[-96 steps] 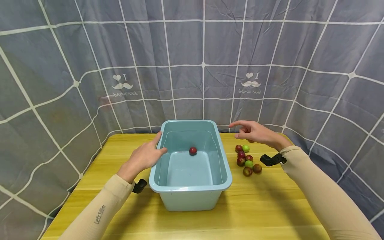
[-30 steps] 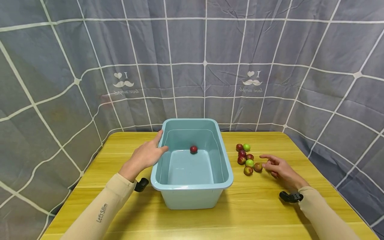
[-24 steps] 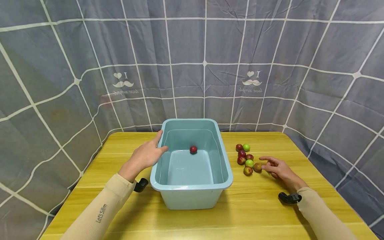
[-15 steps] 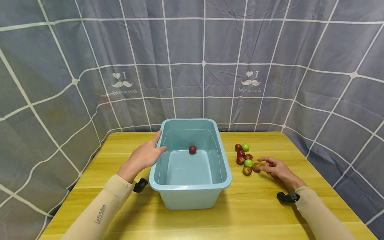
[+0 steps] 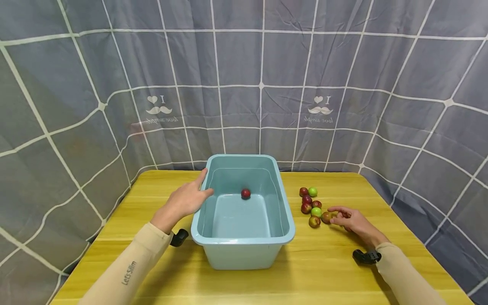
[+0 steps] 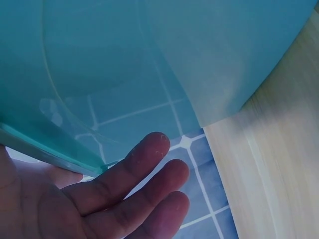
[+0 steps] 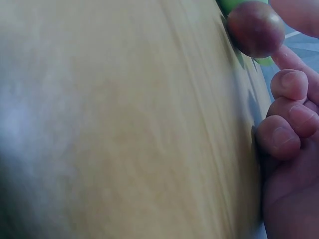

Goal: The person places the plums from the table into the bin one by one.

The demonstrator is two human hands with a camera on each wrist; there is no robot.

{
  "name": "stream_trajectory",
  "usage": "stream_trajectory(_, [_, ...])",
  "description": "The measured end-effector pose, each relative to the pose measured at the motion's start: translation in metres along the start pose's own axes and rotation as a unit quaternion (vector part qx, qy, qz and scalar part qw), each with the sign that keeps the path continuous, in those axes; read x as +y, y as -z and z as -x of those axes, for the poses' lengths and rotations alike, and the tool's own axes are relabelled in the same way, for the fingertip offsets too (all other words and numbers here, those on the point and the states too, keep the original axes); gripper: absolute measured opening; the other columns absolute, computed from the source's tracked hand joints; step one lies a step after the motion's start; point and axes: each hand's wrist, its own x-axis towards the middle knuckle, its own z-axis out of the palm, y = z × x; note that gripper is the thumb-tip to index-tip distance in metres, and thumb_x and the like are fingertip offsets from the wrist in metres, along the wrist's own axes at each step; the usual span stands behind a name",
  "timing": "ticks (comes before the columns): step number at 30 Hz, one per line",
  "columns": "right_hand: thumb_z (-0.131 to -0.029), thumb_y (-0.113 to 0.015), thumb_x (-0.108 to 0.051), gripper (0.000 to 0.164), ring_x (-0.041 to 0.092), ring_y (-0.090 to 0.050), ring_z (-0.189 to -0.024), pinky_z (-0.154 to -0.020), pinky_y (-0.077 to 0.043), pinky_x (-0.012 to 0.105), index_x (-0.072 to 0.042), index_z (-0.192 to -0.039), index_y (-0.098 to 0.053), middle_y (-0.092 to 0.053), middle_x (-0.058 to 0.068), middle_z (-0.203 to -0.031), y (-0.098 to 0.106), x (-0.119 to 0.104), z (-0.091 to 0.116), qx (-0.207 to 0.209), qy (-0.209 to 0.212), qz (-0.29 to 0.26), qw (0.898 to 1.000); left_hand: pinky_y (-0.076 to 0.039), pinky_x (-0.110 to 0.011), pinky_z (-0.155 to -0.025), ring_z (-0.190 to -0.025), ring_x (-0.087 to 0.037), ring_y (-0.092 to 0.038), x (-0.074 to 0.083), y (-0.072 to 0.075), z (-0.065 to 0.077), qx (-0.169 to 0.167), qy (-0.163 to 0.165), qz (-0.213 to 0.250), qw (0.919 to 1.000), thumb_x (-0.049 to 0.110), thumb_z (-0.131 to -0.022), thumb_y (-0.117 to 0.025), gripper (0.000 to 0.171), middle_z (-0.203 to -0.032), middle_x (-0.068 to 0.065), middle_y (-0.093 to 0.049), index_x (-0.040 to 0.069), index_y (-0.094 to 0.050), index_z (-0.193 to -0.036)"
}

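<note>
In the head view a light-blue plastic tub [image 5: 245, 254] stands upright on the table, one dark red plum [image 5: 245, 194] on its floor. My left hand [image 5: 183, 204] holds the tub's left rim, thumb over the inside and fingers outside; in the left wrist view these fingers [image 6: 142, 159] lie along the outer wall. Right of the tub, my right hand [image 5: 356, 222] pinches a brownish-red plum [image 5: 325, 217] between thumb and index finger. The right wrist view shows this plum [image 7: 255, 30] against the index finger, its remaining fingers [image 7: 286, 127] curled in. The plum rests on the table.
Several red plums [image 5: 306, 208] and two green ones [image 5: 316, 212] lie in a loose cluster between the tub and my right hand. The yellow wooden table [image 5: 328, 275] meets a grey checked curtain [image 5: 236, 106] behind and at both sides.
My right hand drew back from above the plums to their right side, came down, then moved slightly left onto the brownish-red plum. My left hand and the tub stayed put.
</note>
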Motion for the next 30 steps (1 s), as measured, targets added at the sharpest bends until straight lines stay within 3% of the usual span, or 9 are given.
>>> stream_trajectory(14, [-0.092,-0.074,-0.028,0.055,0.013,-0.044,-0.068,-0.062,-0.036,0.028,0.002,-0.135,-0.057,-0.05,0.002,-0.082,0.0008,0.0005,-0.0041,0.005,-0.007,0.034,0.999,-0.047,-0.04,-0.066,-0.11,-0.035,-0.064,0.0012,0.0028,-0.0013,-0.006,0.008,0.0,1.0,0.052,-0.098,-0.043,0.081,-0.147,-0.02,-0.053,0.026,-0.003,-0.164])
stream_trajectory(30, [-0.092,-0.073,-0.028,0.055,0.012,-0.048,-0.071,-0.064,-0.038,0.025,0.003,-0.135,-0.058,-0.052,0.005,-0.084,-0.0002,0.0018,-0.0055,0.008,0.002,0.062,0.998,-0.049,-0.047,-0.077,-0.12,-0.039,-0.06,0.0003,0.0028,-0.0018,-0.009,0.002,0.0,1.0,0.052,-0.099,-0.041,0.08,-0.149,-0.02,-0.051,0.025,-0.003,-0.164])
